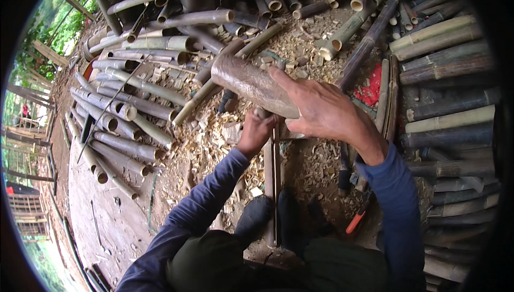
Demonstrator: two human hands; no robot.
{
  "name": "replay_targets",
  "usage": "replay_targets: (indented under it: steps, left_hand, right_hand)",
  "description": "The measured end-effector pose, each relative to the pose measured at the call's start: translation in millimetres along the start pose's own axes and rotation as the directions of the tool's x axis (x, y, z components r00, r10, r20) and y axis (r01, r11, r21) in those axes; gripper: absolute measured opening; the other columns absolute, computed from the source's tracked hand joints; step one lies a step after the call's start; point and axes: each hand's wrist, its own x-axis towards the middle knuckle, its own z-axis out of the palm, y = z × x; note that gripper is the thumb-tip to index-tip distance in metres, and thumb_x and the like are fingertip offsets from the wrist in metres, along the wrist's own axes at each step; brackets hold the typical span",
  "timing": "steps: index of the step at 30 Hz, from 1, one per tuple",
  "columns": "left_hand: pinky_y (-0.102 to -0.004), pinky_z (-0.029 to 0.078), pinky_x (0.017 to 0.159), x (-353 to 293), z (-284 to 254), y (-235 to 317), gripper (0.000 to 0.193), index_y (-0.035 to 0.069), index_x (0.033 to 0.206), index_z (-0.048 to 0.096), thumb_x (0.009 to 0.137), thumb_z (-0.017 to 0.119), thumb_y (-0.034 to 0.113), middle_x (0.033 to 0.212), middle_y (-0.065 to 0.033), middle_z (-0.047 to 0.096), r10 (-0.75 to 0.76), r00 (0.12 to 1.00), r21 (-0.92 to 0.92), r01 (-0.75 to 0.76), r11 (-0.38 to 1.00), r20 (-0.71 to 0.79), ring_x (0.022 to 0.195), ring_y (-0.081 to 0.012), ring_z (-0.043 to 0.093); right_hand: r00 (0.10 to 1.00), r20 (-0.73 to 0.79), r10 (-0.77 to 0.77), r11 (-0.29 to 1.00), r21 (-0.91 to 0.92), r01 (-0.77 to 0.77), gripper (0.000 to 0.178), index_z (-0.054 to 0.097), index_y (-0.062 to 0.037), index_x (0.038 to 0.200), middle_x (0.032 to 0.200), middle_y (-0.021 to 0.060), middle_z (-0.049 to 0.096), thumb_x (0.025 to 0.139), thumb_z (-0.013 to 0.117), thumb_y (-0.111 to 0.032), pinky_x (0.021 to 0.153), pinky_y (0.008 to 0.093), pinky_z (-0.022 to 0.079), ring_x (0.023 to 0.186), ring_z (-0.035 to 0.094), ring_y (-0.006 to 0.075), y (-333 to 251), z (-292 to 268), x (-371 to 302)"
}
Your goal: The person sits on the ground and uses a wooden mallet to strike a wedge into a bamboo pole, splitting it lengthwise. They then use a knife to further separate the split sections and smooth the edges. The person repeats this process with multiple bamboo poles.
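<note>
Here, taking the view's middle as the dial's centre, the log (251, 86) lies at 12 o'clock, just above it, one end toward 10 and the other toward 4. The right hand (332, 107) is at its 4 o'clock end, index finger stretched across the top and thumb below; how firmly it grips cannot be told. The left hand (258, 131), near the centre, is curled closed around something with a rounded end, mostly hidden by the fingers.

A split pole (269, 179) runs from beside that fist down to 6 o'clock, between the two feet (254, 214). Pale chips (214, 137) litter the ground around. A black handle (227, 101) lies close by toward 10, an orange handle (356, 220) between 4 and 5, and a red cloth-like thing (370, 84) at 2. Bamboo is piled at 9 (147, 104), 3 (450, 118) and 1 o'clock. A flat board (96, 201) lies at 8.
</note>
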Motion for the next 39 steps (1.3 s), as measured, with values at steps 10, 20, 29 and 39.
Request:
replay_targets:
  steps: [10, 20, 29, 39]
  left_hand:
    - [-0.0263, 0.049, 0.070, -5.2, 4.1, 1.7, 0.016, 0.003, 0.104, 0.072, 0.100, 0.071, 0.019, 0.090, 0.0014, 0.070, -0.190, 0.981, 0.098, 0.185, 0.978, 0.037, 0.078, -0.0076, 0.059]
    - [-0.0350, 0.055, 0.062, -96.0, 34.2, 30.3, 0.015, 0.000, 0.103, 0.071, 0.091, 0.069, 0.008, 0.084, -0.0106, 0.075, 0.044, 0.909, 0.433, -0.240, 0.869, 0.415, 0.068, -0.0197, 0.070]
    - [-0.0562, 0.050, 0.080, -56.1, -151.7, -60.1, 0.038, -0.003, 0.123, 0.050, 0.089, 0.061, 0.011, 0.098, -0.0255, 0.064, -0.005, 0.957, 0.910, 0.278, 0.307, -0.290, 0.092, -0.0460, 0.064]
    - [-0.0347, 0.056, 0.084, -104.0, -91.4, -52.5, 0.034, -0.002, 0.117, 0.067, 0.091, 0.078, 0.017, 0.105, -0.0143, 0.073, -0.180, 0.971, 0.726, 0.236, 0.646, -0.156, 0.090, -0.0228, 0.071]
  right_hand:
    - [0.916, -0.399, -0.035, 0.925, 0.334, 0.181, 0.092, 0.028, 0.0047, 0.157, 0.151, 0.0277, 0.046, 0.084, 0.078, -0.019, 0.105, 0.0475, 0.055, 0.132, 0.057, 0.0348, 12.2, -7.4, -24.0]
    - [0.954, -0.145, 0.262, 0.751, 0.652, -0.107, 0.100, 0.023, 0.0013, 0.160, 0.140, 0.0293, 0.054, 0.082, 0.082, -0.022, 0.098, 0.0468, 0.057, 0.107, 0.069, 0.0404, 49.7, 68.9, -68.0]
    - [0.421, -0.309, 0.853, 0.462, 0.822, -0.334, 0.092, 0.021, -0.0162, 0.163, 0.155, 0.0195, 0.043, 0.092, 0.076, -0.040, 0.098, 0.0431, 0.052, 0.132, 0.054, 0.0312, 199.4, 129.7, -151.2]
    - [0.543, 0.471, 0.695, 0.674, -0.165, -0.720, 0.073, 0.059, -0.0026, 0.127, 0.111, 0.0265, 0.069, 0.078, 0.081, -0.053, 0.089, 0.0534, 0.055, 0.108, 0.068, 0.0422, 69.5, 221.0, -282.2]
